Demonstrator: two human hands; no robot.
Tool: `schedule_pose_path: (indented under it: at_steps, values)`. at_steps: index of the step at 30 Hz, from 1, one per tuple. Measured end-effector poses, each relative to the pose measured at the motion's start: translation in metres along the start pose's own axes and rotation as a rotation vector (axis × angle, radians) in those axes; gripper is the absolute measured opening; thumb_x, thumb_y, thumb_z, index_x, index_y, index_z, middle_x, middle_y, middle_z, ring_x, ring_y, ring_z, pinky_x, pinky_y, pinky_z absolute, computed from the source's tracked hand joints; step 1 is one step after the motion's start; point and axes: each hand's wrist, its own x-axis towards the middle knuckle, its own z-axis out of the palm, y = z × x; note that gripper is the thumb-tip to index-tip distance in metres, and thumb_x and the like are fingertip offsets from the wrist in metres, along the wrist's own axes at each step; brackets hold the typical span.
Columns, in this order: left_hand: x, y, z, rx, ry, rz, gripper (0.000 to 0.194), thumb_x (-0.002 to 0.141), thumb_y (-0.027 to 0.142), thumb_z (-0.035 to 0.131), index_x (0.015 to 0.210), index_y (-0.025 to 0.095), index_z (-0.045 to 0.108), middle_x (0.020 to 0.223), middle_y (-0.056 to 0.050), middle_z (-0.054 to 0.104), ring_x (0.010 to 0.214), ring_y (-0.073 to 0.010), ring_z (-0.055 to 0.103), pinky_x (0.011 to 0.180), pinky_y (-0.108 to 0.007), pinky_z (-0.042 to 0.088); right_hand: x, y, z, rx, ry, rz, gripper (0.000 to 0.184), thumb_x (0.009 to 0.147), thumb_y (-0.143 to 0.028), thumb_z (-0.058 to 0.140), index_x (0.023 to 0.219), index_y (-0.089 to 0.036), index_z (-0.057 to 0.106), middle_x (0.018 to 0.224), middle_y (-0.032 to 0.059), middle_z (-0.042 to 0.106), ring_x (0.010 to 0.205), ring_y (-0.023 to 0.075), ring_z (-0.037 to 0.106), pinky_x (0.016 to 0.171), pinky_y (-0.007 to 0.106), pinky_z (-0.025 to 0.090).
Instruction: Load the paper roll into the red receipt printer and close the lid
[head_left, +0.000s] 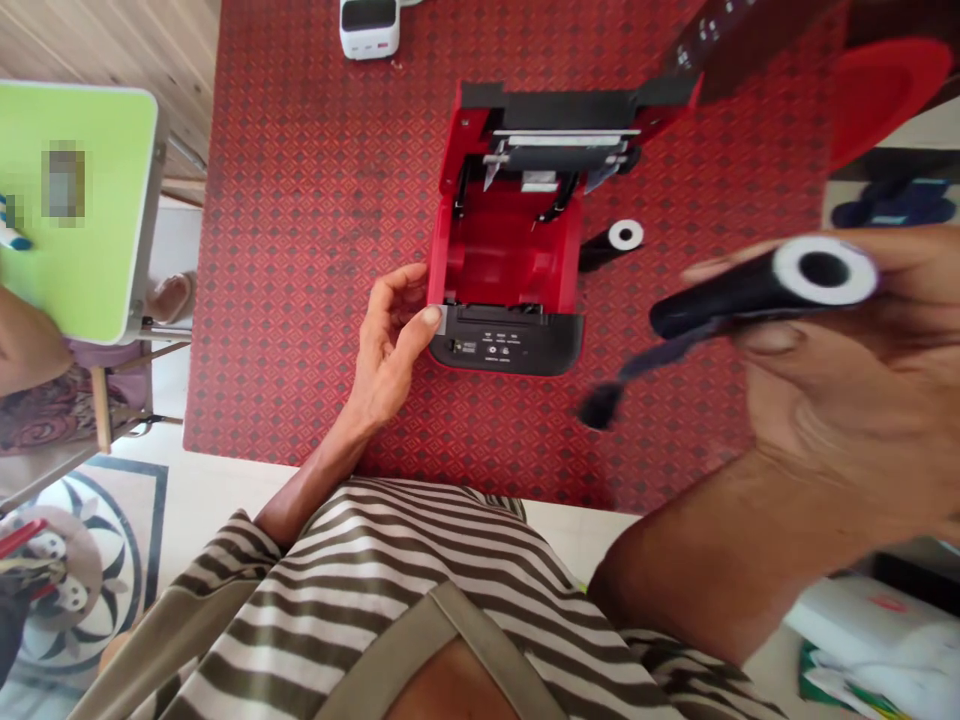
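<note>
A red and black label printer (502,260) stands on the patterned table with its lid raised, so its red inner bay and rollers show. My left hand (391,345) grips the front left corner of the printer, thumb on top and fingers against the side. In my right hand (832,370), raised close to the camera, is a black ribbon roll (750,285) with a white core end facing me. A loose dark strip with a bunched end (600,405) hangs from it. Behind the printer's right side lies a second black roll (611,245), partly hidden by the printer.
A small white device (369,30) sits at the table's far edge. The red patterned table (300,250) ends near my body. To the left stands a green-topped table (82,270) with another person's arm (30,340) beside it. A red chair (889,95) is at the right.
</note>
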Motion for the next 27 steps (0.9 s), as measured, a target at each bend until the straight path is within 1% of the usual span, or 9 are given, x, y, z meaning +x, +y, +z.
schedule_pose_path:
  at_steps: [3, 6, 8, 10, 13, 17, 23, 25, 27]
  values:
    - [0.002, -0.002, 0.000, 0.008, 0.012, 0.034, 0.062, 0.119, 0.082, 0.084, 0.159, 0.036, 0.077, 0.156, -0.009, 0.089, 0.146, -0.0354, 0.084, 0.127, -0.053, 0.070, -0.016, 0.040, 0.000, 0.160, 0.037, 0.028, 0.050, 0.105, -0.088, 0.089, 0.127, -0.043, 0.092, 0.118, 0.0093, 0.093, 0.115, 0.0484, 0.096, 0.100, 0.075, 0.076]
    - [0.004, -0.002, -0.002, -0.004, 0.007, 0.071, 0.056, 0.121, 0.077, 0.085, 0.158, 0.035, 0.080, 0.154, -0.009, 0.090, 0.142, -0.0330, 0.086, 0.124, -0.050, 0.071, -0.025, 0.070, 0.018, 0.233, -0.010, 0.187, 0.042, 0.097, -0.078, 0.099, 0.116, -0.041, 0.091, 0.117, 0.0091, 0.096, 0.106, 0.0424, 0.095, 0.093, 0.066, 0.077]
    - [0.005, -0.002, -0.003, -0.013, -0.004, 0.081, 0.052, 0.122, 0.073, 0.086, 0.158, 0.035, 0.082, 0.155, -0.008, 0.091, 0.142, -0.0321, 0.086, 0.124, -0.049, 0.071, -0.027, 0.078, 0.035, 0.278, -0.084, 0.275, 0.044, 0.089, -0.072, 0.104, 0.114, -0.039, 0.090, 0.110, 0.0048, 0.096, 0.099, 0.0361, 0.092, 0.091, 0.058, 0.078]
    - [0.006, -0.002, -0.005, -0.012, -0.009, 0.092, 0.052, 0.122, 0.073, 0.085, 0.158, 0.035, 0.083, 0.156, -0.008, 0.091, 0.144, -0.0325, 0.086, 0.125, -0.050, 0.071, -0.029, 0.077, 0.050, 0.292, -0.172, 0.314, 0.042, 0.086, -0.065, 0.105, 0.114, -0.037, 0.092, 0.106, 0.0009, 0.095, 0.093, 0.0304, 0.089, 0.086, 0.051, 0.077]
    - [0.007, -0.004, -0.007, -0.003, -0.011, 0.110, 0.055, 0.122, 0.076, 0.085, 0.158, 0.036, 0.084, 0.155, -0.008, 0.090, 0.145, -0.0336, 0.087, 0.125, -0.051, 0.071, -0.029, 0.069, 0.061, 0.280, -0.268, 0.329, 0.031, 0.093, -0.054, 0.101, 0.119, -0.038, 0.094, 0.109, -0.0019, 0.095, 0.089, 0.0250, 0.087, 0.080, 0.041, 0.074]
    - [0.007, -0.006, -0.008, -0.002, -0.016, 0.096, 0.053, 0.122, 0.075, 0.085, 0.159, 0.038, 0.084, 0.155, -0.008, 0.090, 0.143, -0.0334, 0.086, 0.123, -0.051, 0.071, -0.032, 0.062, 0.061, 0.252, -0.315, 0.308, 0.028, 0.100, -0.046, 0.097, 0.127, -0.040, 0.093, 0.113, -0.0040, 0.095, 0.096, 0.0251, 0.091, 0.091, 0.042, 0.077]
    - [0.005, -0.002, -0.006, -0.025, -0.019, 0.098, 0.050, 0.123, 0.071, 0.086, 0.160, 0.037, 0.085, 0.155, -0.008, 0.090, 0.144, -0.0331, 0.087, 0.123, -0.051, 0.071, -0.034, 0.056, 0.042, 0.306, -0.315, 0.389, 0.051, 0.091, -0.041, 0.098, 0.141, -0.040, 0.093, 0.135, 0.0029, 0.099, 0.114, 0.0286, 0.095, 0.107, 0.048, 0.080]
    - [0.004, -0.001, -0.006, -0.036, -0.014, 0.089, 0.047, 0.123, 0.067, 0.086, 0.159, 0.037, 0.086, 0.153, -0.008, 0.091, 0.142, -0.0313, 0.087, 0.123, -0.049, 0.071, -0.029, 0.058, 0.033, 0.273, -0.241, 0.390, 0.044, 0.092, -0.036, 0.095, 0.137, -0.038, 0.094, 0.137, 0.0067, 0.099, 0.121, 0.0294, 0.095, 0.112, 0.049, 0.079]
    - [0.004, 0.000, -0.006, -0.035, -0.008, 0.088, 0.047, 0.123, 0.067, 0.088, 0.158, 0.036, 0.087, 0.152, -0.007, 0.091, 0.141, -0.0304, 0.086, 0.123, -0.048, 0.071, -0.019, 0.064, 0.030, 0.189, -0.106, 0.368, 0.035, 0.094, -0.032, 0.090, 0.129, -0.036, 0.094, 0.131, 0.0089, 0.099, 0.124, 0.0305, 0.094, 0.117, 0.053, 0.077]
